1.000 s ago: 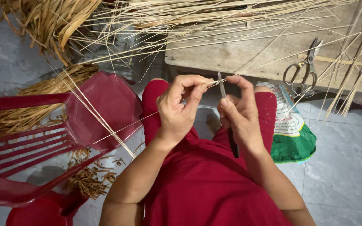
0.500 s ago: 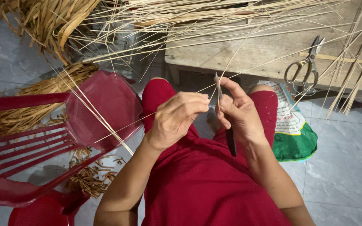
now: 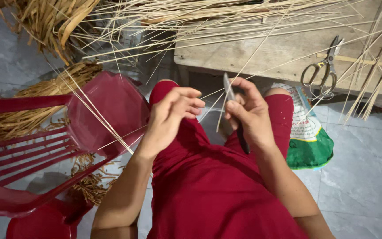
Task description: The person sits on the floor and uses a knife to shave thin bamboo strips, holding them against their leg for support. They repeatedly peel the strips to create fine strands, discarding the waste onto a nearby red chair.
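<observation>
While the right hand (image 3: 250, 113) grips a knife (image 3: 235, 113), the left hand (image 3: 171, 117) pinches a thin strip (image 3: 208, 108)

Left hand (image 3: 169, 116) raised over lap, fingers loosely curled; right hand (image 3: 249, 113) beside it, fist closed, thumb up.

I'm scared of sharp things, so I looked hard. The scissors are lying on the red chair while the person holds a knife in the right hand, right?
Not quite. The scissors lie on the wooden bench, not on the red chair. The head view shows this. The rest is right: the right hand holds a knife.
</observation>
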